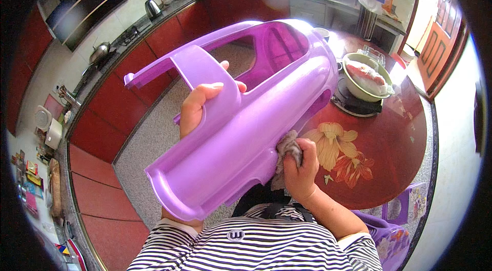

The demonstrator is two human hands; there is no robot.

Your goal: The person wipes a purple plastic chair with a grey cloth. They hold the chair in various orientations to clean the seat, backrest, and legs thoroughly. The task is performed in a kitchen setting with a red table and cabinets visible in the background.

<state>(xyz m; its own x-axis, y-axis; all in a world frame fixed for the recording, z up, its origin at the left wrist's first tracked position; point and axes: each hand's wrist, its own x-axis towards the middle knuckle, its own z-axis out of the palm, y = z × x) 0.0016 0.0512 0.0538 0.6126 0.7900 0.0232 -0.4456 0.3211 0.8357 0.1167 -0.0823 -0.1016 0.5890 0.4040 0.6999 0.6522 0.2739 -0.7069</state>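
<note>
A large purple plastic shell with rounded cut-outs (230, 132) is held up at a slant before my chest. My left hand (196, 105) grips its inner panel, the thumb on the near face and fingertips showing through an opening. In my right hand (303, 171) is a bunched grey cloth (288, 150), pressed to the lower right edge of the shell. The shell hides most of my left forearm and part of the floor.
A round red table with a flower pattern (396, 155) stands close on the right, bearing a bowl with a bagged item (369, 96). More purple plastic parts (388, 236) lie low at right. A dark counter over red cabinets (130, 82) curves along the left and back.
</note>
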